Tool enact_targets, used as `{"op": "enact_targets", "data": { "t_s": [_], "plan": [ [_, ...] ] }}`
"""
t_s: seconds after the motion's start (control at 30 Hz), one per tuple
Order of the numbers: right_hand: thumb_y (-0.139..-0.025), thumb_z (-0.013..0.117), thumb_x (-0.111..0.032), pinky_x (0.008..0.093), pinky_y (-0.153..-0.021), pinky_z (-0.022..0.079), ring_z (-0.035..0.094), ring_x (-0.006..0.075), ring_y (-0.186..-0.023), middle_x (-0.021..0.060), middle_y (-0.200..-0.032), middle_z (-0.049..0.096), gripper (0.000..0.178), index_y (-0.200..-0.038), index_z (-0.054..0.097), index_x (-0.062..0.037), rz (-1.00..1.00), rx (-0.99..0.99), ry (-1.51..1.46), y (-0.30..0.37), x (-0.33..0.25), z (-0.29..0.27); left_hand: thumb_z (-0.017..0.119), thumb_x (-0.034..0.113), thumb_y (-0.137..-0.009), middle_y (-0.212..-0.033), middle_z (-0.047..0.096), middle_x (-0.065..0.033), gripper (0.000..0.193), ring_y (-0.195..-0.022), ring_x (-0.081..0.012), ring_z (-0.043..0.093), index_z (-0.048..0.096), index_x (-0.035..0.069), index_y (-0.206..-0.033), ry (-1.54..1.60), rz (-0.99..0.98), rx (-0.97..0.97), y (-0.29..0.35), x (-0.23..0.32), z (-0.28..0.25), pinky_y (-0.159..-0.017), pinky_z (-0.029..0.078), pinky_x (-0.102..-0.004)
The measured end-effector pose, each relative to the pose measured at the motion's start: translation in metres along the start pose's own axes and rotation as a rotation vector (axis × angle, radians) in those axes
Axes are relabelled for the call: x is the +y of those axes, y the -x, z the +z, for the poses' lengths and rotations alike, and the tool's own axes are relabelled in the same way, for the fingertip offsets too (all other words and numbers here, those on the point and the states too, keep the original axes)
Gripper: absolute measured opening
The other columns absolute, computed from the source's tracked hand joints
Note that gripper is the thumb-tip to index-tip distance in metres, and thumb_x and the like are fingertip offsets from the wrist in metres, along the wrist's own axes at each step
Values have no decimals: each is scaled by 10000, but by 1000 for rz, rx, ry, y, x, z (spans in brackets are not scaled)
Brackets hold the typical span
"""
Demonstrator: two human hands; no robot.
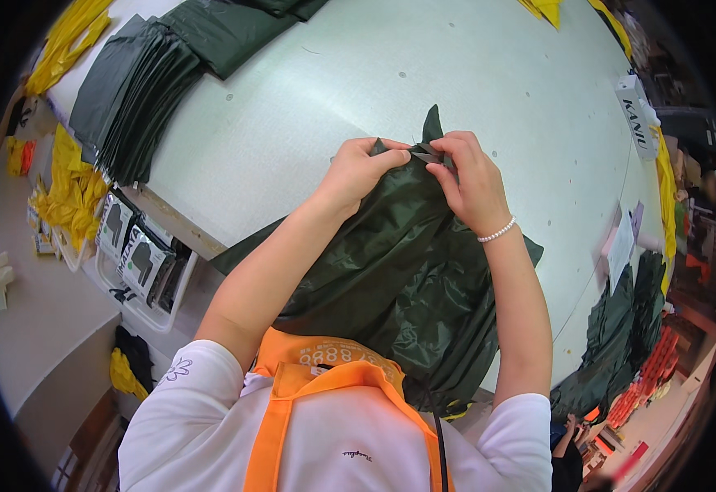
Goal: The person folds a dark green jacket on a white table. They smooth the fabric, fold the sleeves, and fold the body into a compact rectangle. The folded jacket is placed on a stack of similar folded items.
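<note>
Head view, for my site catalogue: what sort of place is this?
Probably a garment or packing workroom: loose dark green material, a stack of folded dark pieces, and a broad pale worktable.

Glossy dark green fabric [366, 266], creased, small grey tool [427, 157], perhaps snips, at its top

Looks down and forward from head height, over the white shirt [346, 435], onto the counter [309, 90]. Sits close above left hand [351, 170] and right hand [473, 182].
</note>
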State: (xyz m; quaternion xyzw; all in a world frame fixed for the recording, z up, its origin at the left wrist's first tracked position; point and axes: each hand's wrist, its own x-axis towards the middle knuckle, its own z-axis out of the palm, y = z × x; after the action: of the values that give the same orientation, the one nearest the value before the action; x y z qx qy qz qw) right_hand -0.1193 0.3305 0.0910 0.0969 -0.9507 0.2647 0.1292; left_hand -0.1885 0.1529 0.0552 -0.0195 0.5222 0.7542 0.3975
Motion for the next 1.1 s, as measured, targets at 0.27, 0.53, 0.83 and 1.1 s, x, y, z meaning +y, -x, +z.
{"op": "enact_targets", "data": {
  "t_s": [0.27,0.53,0.83,1.1],
  "plan": [
    [-789,683,-87,344,-598,469,584,260,-677,54,-964,576,225,-981,564,-87,-69,16,71,-5,2,3,638,82,-821,-908,670,-103,209,-820,-146,631,639,-50,-984,-2,21,-7,-1,0,-1,-745,498,-263],
    [-813,670,-68,305,-619,481,569,198,-641,69,-961,600,198,-980,564,-61,167,81,-181,-7,0,-1,672,68,-808,-916,668,-113,218,-812,-155,637,633,-50,-986,41,19,-11,-3,-2,-1,-737,504,-257],
    [-879,612,-159,303,-713,496,611,201,-732,112,-834,656,195,-1001,586,-8,449,-258,-310,-33,-12,-26,754,52,-707,-817,615,-62,154,-754,-173,597,672,24,-834,-725,752,280,-1,-16,11,-668,473,-289],
    [-853,643,-157,311,-715,495,611,227,-745,122,-851,651,179,-925,609,4,514,-366,-280,-19,-20,-40,758,7,-667,-814,578,-70,179,-690,-217,585,616,44,-770,-778,935,349,-1,-27,17,-588,473,-309]
  ]
}}
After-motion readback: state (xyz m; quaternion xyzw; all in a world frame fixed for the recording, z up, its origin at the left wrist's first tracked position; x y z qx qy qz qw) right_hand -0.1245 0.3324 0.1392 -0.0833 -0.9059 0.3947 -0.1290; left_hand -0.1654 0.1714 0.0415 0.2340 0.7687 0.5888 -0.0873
